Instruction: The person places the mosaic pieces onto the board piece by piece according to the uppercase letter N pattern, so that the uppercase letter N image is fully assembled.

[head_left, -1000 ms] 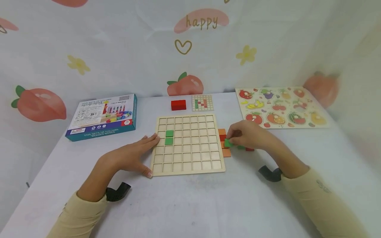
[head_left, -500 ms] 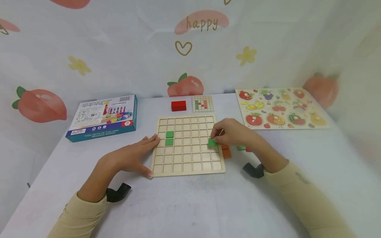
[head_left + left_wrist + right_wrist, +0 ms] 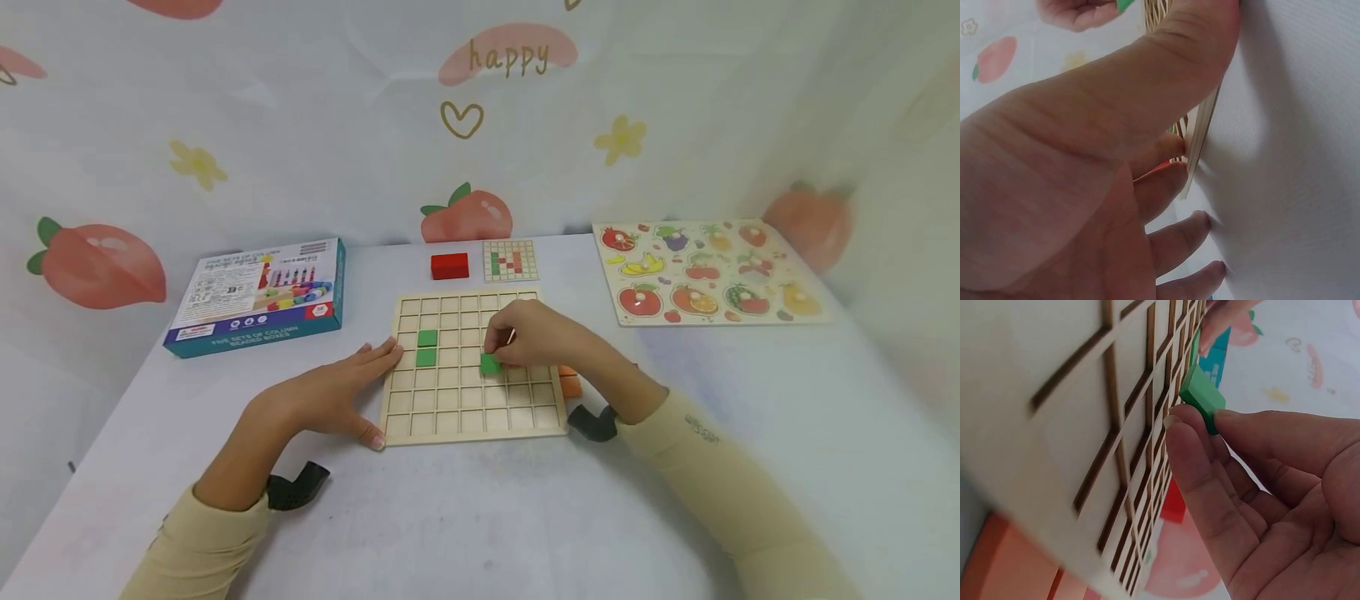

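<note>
A pale wooden grid board [image 3: 461, 400] lies on the table, with two green square tiles [image 3: 426, 357] set one above the other in its left part. Thumb and fingers of my right hand [image 3: 536, 335] pinch another green tile [image 3: 490, 363] over the middle of the board. In the right wrist view that tile [image 3: 1202, 394] is tilted between thumb and fingertips, close to the grid. My left hand [image 3: 330, 396] rests at the board's left edge, fingers spread and thumb at the near corner. Orange tiles [image 3: 570, 383] show beside the board's right edge, partly hidden by my right forearm.
Behind the board are a red block [image 3: 449, 266] and a small pattern card [image 3: 511, 260] with coloured squares. A boxed bead set [image 3: 258, 296] lies at the back left. A fruit puzzle board [image 3: 708, 272] lies at the back right.
My right hand has carried the green tile leftward from the loose tiles on the right, across the board's right edge to its middle. The left hand has stayed at the board's edge.
</note>
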Demonstrator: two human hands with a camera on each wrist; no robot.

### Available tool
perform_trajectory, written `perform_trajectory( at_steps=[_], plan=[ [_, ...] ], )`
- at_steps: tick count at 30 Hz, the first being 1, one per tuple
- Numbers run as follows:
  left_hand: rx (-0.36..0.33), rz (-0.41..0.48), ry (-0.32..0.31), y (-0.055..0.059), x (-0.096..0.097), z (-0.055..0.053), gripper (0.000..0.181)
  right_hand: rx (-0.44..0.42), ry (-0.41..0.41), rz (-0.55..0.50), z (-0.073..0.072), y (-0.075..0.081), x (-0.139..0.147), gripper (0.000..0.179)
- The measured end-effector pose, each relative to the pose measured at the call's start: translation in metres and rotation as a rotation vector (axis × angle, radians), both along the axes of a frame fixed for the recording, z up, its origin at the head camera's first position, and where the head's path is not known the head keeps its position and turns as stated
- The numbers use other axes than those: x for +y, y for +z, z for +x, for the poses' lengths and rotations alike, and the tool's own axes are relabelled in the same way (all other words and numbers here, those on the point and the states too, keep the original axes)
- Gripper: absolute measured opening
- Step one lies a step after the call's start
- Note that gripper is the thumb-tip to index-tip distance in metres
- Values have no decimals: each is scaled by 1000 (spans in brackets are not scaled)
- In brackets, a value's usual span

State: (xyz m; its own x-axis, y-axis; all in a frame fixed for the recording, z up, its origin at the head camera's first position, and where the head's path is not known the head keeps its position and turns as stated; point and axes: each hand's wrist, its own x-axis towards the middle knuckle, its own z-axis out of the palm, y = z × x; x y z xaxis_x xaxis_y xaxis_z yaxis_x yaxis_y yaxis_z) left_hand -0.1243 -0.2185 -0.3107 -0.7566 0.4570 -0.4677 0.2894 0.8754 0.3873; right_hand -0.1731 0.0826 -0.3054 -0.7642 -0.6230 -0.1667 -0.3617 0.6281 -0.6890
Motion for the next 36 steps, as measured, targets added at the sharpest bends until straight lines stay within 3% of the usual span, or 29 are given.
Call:
perform_trajectory(
  at_steps=[10, 21, 28, 36],
  plan=[
    [1, 4, 5, 0, 1, 1, 122, 7, 40, 3, -1, -2, -20, 14],
    [-5, 0, 7, 0, 0, 1, 122, -44, 37, -57, -8, -7, -37, 14],
    [-7, 9, 1, 0, -1, 2, 121, -75, 80, -75, -6, -11, -57, 11],
    [-4, 7, 2, 1, -1, 0, 121, 6, 80, -48, -4, -12, -69, 12]
  ],
)
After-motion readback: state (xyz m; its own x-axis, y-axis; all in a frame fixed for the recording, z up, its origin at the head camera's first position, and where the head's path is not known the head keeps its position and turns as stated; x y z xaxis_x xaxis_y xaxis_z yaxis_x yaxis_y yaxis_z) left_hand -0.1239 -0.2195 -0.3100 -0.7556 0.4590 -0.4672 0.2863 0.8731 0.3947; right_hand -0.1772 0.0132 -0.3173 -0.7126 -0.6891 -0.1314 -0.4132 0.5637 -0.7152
